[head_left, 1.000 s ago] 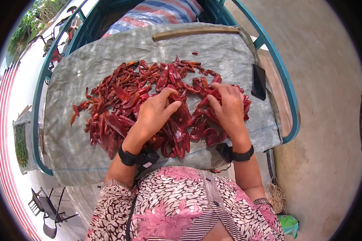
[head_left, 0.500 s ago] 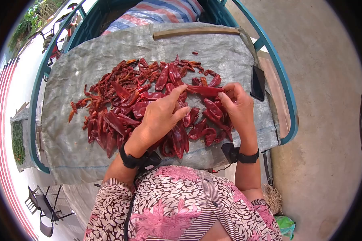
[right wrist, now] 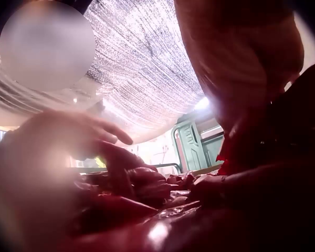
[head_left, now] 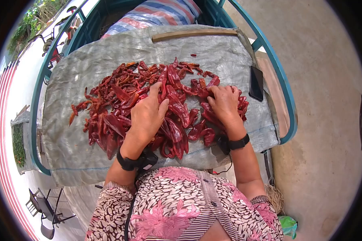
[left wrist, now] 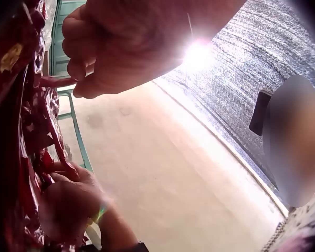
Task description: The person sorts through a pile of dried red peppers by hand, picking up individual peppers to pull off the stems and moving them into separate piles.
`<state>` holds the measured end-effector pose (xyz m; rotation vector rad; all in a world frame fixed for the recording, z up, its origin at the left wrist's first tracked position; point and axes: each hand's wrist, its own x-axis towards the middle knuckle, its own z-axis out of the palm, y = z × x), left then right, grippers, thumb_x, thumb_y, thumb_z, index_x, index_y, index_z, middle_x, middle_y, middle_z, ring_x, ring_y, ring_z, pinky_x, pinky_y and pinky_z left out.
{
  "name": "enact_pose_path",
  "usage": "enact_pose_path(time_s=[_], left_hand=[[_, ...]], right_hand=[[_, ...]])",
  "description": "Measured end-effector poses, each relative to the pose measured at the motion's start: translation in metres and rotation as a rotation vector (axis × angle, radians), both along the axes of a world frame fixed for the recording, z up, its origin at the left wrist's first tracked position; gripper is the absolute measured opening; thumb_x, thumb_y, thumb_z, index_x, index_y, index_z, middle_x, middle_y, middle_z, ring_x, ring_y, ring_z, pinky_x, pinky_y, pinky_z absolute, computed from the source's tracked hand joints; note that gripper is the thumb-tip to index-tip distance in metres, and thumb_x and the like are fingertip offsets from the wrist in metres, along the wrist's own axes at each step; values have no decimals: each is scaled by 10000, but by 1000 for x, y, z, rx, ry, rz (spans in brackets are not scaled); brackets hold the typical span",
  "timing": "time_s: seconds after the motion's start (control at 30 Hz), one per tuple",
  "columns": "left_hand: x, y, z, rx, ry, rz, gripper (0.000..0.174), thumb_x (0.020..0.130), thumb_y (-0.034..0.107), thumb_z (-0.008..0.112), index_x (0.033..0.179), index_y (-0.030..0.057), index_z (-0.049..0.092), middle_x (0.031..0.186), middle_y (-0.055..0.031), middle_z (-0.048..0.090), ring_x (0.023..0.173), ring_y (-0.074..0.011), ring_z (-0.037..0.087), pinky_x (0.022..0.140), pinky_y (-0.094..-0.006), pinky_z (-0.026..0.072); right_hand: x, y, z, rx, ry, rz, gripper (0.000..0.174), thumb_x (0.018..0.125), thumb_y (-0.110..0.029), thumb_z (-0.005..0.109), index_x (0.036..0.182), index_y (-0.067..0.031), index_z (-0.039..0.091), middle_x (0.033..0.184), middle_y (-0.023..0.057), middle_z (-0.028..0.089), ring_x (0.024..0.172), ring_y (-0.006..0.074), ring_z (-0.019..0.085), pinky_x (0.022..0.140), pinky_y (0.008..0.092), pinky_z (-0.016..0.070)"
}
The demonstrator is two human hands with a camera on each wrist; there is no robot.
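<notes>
A heap of dried red chili peppers is spread over a grey woven sheet. My left hand is above the middle of it, index finger reaching forward. From the side, the left wrist view has a red chili pepper running in between the thumb and curled fingers of that hand. Over the smaller cluster at the right, my right hand has its fingers bent down into the peppers. The left wrist view shows a chili pepper reaching into this hand's grip; its fingertips are partly hidden.
A black phone lies right of the peppers. A wooden strip lies along the sheet's far edge. Teal cart rails curve around both sides, and a striped bag is beyond. Wrist-worn cameras sit close over the sheet's near edge.
The right hand held a long pepper level beside the left fingertips half a second ago; now it is down on the right cluster. The left hand has shifted slightly left.
</notes>
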<state>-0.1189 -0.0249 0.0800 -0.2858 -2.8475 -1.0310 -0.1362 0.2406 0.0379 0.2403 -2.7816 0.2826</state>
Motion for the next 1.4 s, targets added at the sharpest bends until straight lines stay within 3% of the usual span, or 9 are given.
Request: enact_pose_path(time_s=[0.2, 0.4, 0.53, 0.63, 0.8, 0.9, 1.03, 1.13, 1.4], left_hand=[[5, 6, -8, 47, 52, -134, 434, 929, 208, 684, 1333, 92, 576, 686, -112, 609, 631, -295, 622, 609, -403, 479], [7, 15, 13, 297, -113, -224, 393, 957, 222, 684, 1303, 65, 585, 676, -71, 578, 603, -166, 578, 591, -332, 466], [8, 29, 1, 477, -93, -410, 223, 1015, 199, 618, 1150, 22, 625, 711, -39, 580, 611, -121, 535, 597, -298, 465], [9, 25, 4, 445, -73, -255, 189, 997, 245, 611, 1029, 59, 622, 785, -159, 681, 716, -340, 681, 616, -421, 493], [-2, 8, 5, 393, 4, -87, 367, 990, 199, 609, 1296, 17, 521, 680, -107, 599, 634, -288, 636, 593, -405, 457], [0, 8, 3, 358, -4, -181, 408, 978, 207, 620, 1323, 13, 521, 711, -120, 621, 657, -286, 645, 606, -402, 467], [4, 18, -3, 371, -142, -336, 363, 962, 137, 652, 1304, 36, 584, 745, -52, 598, 646, -120, 539, 628, -295, 460], [6, 19, -1, 344, -140, -357, 343, 964, 130, 646, 1294, 51, 598, 756, -48, 610, 662, -109, 544, 644, -291, 473], [16, 21, 7, 362, -110, -457, 348, 940, 80, 662, 1283, 62, 610, 766, -82, 607, 644, -151, 566, 634, -293, 482]], right_hand=[[-2, -3, 7, 69, -22, -5, 172, 795, -191, 730, 950, -121, 707, 906, 68, 688, 977, 277, 616, 1023, 496, 339], [26, -23, 54, -502, -145, 58, 167, 796, -173, 728, 929, -81, 688, 920, 76, 691, 961, 289, 622, 990, 447, 373], [52, -46, 68, -595, -119, 308, 164, 844, -168, 719, 966, -61, 692, 918, 83, 699, 899, 289, 644, 944, 413, 416], [59, -34, 69, -624, -214, 235, 149, 849, -146, 712, 971, -63, 696, 941, 88, 703, 923, 285, 642, 931, 402, 422], [73, -7, 44, -228, -31, -26, 234, 820, -153, 742, 1046, -115, 695, 958, 55, 671, 957, 276, 592, 875, 420, 420], [80, -10, 32, -44, -20, -32, 259, 798, -168, 759, 1047, -129, 700, 936, 43, 643, 955, 267, 571, 882, 419, 410], [78, -9, 14, 16, 60, -6, 276, 782, -146, 753, 1054, -138, 705, 906, 37, 618, 933, 255, 559, 883, 419, 401], [77, -12, 12, 58, 132, 17, 221, 785, -129, 737, 1002, -129, 694, 887, 43, 618, 923, 260, 563, 880, 424, 398], [79, -17, 36, -308, 3, 33, 115, 840, -104, 701, 931, -72, 639, 879, 89, 648, 857, 296, 614, 823, 433, 451]])
